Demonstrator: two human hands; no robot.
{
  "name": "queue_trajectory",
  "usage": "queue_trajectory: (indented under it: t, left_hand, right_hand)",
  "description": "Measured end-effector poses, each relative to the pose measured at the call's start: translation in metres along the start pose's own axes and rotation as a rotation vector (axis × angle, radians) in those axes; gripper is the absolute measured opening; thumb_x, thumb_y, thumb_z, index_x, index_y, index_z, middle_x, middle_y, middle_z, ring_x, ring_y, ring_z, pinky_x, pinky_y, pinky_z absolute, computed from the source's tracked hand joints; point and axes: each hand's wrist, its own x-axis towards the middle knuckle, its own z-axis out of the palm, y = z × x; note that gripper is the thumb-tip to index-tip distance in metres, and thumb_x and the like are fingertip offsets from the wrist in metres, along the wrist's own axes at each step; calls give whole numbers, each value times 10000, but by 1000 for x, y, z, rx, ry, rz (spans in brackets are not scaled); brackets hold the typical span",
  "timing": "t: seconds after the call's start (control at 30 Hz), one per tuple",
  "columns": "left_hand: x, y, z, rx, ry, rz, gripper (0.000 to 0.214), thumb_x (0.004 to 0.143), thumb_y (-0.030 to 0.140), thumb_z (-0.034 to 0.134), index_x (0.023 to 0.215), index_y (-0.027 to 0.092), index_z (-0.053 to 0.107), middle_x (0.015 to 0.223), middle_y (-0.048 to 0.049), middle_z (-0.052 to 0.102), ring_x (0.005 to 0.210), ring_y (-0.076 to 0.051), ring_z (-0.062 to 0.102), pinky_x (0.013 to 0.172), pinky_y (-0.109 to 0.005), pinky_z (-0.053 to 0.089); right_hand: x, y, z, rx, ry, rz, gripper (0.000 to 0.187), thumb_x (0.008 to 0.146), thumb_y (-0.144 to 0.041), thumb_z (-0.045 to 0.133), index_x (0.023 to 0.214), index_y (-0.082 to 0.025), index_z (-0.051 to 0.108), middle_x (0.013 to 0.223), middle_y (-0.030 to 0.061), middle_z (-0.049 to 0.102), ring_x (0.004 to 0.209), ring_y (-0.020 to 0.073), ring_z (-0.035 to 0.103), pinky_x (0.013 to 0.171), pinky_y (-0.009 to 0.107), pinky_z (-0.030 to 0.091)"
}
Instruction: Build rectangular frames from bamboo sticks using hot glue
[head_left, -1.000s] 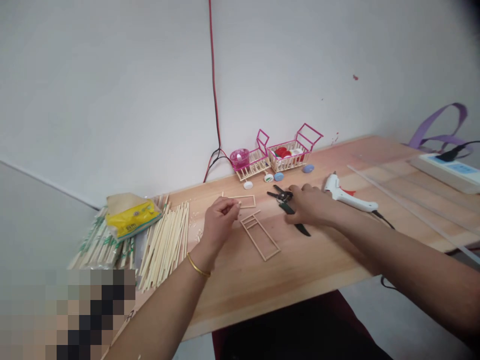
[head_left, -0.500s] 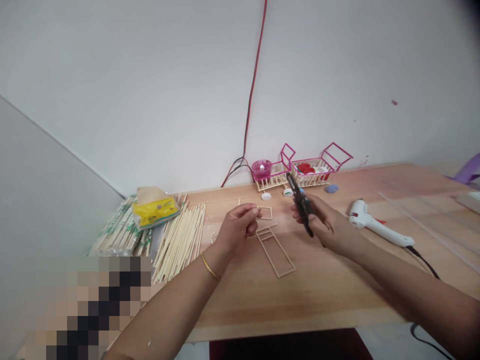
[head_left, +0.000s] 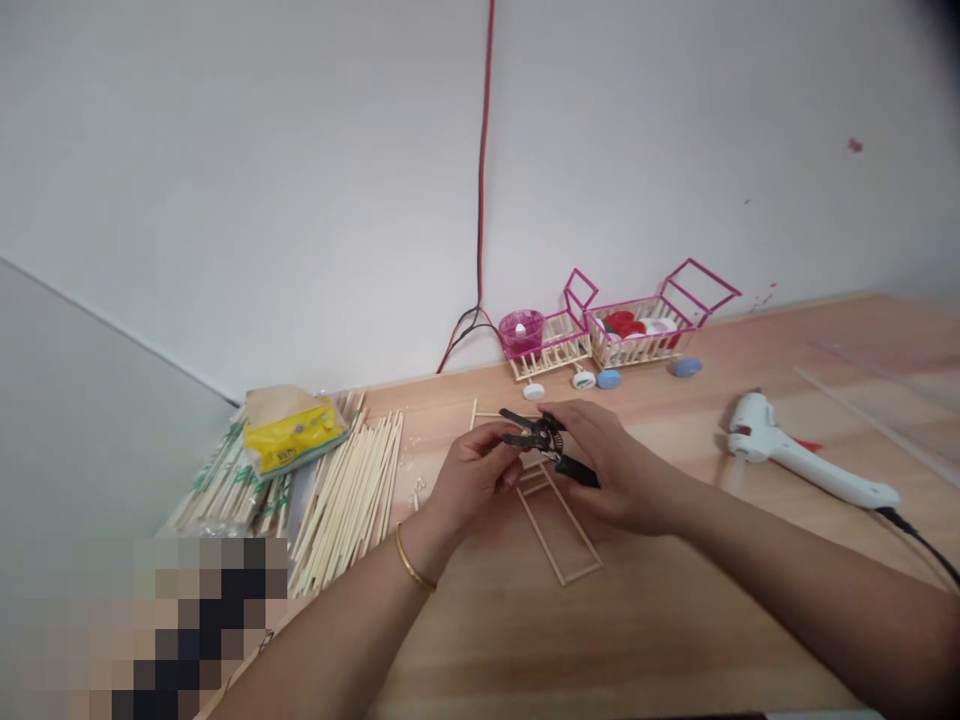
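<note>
My left hand [head_left: 480, 465] is closed in a pinch, its fingertips at the jaws of the wire strippers [head_left: 541, 436]. Whatever the pinch holds is too small or hidden to make out. Wrapped round the dark handles, my right hand [head_left: 619, 465] holds the strippers with their jaws spread and pointing left. Below both hands, a long rectangular frame of thin wooden sticks [head_left: 581, 520] lies on the table, with crossbars near its far end. Behind my left hand, more thin sticks [head_left: 491, 413] meet at a corner, partly hidden.
Loose wooden sticks [head_left: 352, 500] lie at the left, beside bundled sticks [head_left: 214, 490] and a yellow tissue pack [head_left: 296, 435]. Two small stick carts with pink rims [head_left: 551, 350] [head_left: 645, 330] stand by the wall. A white glue gun [head_left: 810, 460] with a cord lies at the right.
My right hand has brought the wire strippers left and down to my left fingertips, turning the jaws leftward. My left hand keeps its pinch. The view has shifted slightly.
</note>
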Motion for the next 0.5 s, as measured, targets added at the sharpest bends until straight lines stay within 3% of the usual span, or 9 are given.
queue_trajectory:
  t: [0.5]
  left_hand:
    - [-2,-4,-1,103,12,37,151,738,275,679,763,158,588,521,61,470,429,-35,382,431,-180,239]
  right_hand:
    - [1,-6,5,-81,-1,-2,681,707,-227,581,1333,-120,335,1220,175,498,1136,298,437,975,472,352]
